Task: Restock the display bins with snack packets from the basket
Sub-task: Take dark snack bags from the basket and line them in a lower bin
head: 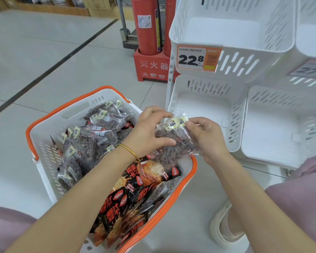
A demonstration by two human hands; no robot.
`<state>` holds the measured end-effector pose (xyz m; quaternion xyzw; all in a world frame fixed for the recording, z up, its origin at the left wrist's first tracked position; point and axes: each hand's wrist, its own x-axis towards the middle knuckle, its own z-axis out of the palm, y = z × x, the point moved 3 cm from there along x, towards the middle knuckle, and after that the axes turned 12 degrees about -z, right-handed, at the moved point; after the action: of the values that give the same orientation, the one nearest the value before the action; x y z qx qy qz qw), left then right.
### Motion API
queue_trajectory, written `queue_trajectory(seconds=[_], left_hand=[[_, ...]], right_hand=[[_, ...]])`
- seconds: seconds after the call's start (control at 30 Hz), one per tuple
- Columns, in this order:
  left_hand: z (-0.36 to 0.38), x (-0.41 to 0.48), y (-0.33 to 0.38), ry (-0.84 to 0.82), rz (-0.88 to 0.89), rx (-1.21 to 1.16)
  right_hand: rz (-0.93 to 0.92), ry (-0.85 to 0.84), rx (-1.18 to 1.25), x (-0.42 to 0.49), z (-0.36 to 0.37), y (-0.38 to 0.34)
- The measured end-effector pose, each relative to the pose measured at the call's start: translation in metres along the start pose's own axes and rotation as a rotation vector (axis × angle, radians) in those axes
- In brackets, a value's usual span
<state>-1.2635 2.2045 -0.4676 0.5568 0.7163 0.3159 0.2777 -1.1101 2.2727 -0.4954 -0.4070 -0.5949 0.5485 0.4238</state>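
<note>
Head view: both hands hold a clear packet (173, 145) of dark snacks just above the right rim of the basket (75, 110), close beside the lower left bin (208, 86). Here the left hand (150, 132) grips its side with curled fingers and thumb, while the right hand (206, 137) pinches its labelled top corner. Red-and-black packets (120, 203) lie in the basket.
</note>
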Motion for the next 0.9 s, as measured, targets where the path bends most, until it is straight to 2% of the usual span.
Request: queue_trajectory(seconds=[0.1,0.2,0.3,0.43,0.5,0.57,0.67,0.77,0.83,0.9], left_hand=[[0.002,0.004,0.002,-0.126,-0.082,0.02],[0.007,0.006,-0.001,-0.248,-0.172,-0.007],[0.011,0.011,0.0,-0.235,-0.177,-0.039],[0.015,0.023,0.009,-0.152,-0.129,-0.137],[0.015,0.034,0.012,-0.091,-0.107,-0.139],[0.017,0.049,0.014,-0.047,-0.093,-0.148],[0.02,0.068,0.004,0.049,-0.075,-0.117],[0.033,0.073,-0.031,0.088,-0.132,0.241],[0.049,0.067,-0.054,0.021,-0.183,0.424],[0.06,0.063,-0.067,-0.02,-0.214,0.486]], right_hand=[[0.02,-0.024,0.018,0.002,-0.004,-0.004],[0.014,-0.081,-0.073,0.004,-0.005,-0.003],[0.088,-0.188,-0.033,0.004,-0.009,-0.006],[0.108,-0.556,-0.099,0.009,-0.022,-0.021],[0.139,-0.608,-0.048,0.021,-0.029,-0.023],[0.117,-0.567,-0.111,0.04,-0.034,-0.023],[0.002,-0.387,-0.252,0.075,-0.044,-0.022],[-0.121,-0.188,-0.532,0.11,-0.054,-0.004],[-0.213,-0.154,-0.846,0.126,-0.051,0.012],[-0.268,-0.156,-1.023,0.137,-0.04,0.027]])
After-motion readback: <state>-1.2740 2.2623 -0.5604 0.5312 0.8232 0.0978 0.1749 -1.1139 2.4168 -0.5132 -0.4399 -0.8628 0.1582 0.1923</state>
